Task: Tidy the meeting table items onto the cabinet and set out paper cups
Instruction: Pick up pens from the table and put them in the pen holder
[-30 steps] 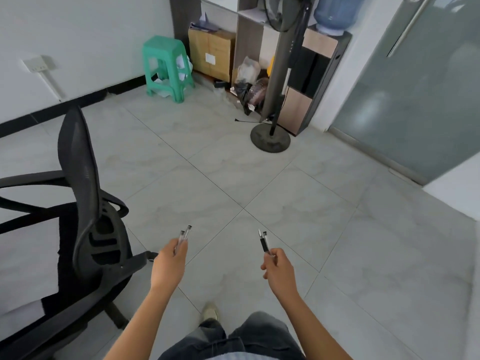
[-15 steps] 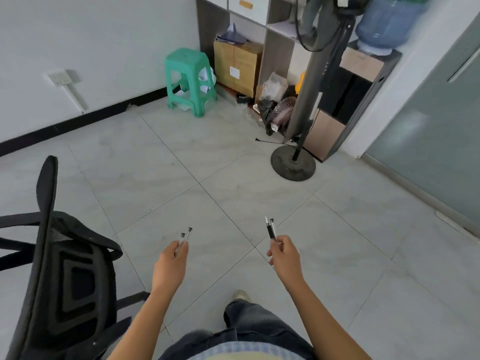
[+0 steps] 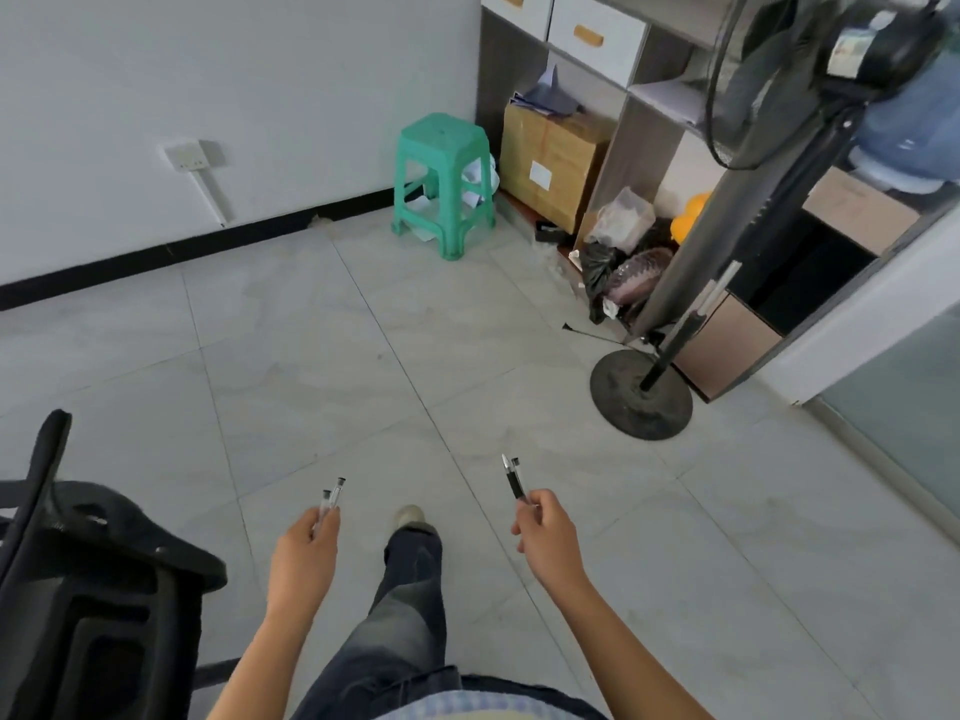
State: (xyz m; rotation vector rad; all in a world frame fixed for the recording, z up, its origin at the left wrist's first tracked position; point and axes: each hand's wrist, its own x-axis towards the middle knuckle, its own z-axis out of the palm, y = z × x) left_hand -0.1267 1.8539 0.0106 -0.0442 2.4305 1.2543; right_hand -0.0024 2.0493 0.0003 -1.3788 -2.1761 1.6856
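Observation:
My left hand (image 3: 304,556) grips two clear pens (image 3: 331,498) whose tips point up and forward. Two black pens (image 3: 513,476) stick out of my right hand (image 3: 548,537), held the same way. Both hands are out in front of me over the tiled floor, well short of the cabinet (image 3: 566,39) with white drawers at the top right. No paper cups or meeting table are in view.
A black office chair (image 3: 78,579) stands at the lower left. A standing fan (image 3: 644,397) with a round base is at the right, in front of a water dispenser (image 3: 852,220). A green stool (image 3: 444,184), a cardboard box (image 3: 553,168) and bags (image 3: 623,262) sit by the cabinet.
I have walked forward and turned: the cabinet, stool and fan are nearer and larger, the chair has slid down and left. Both hands still hold their pens.

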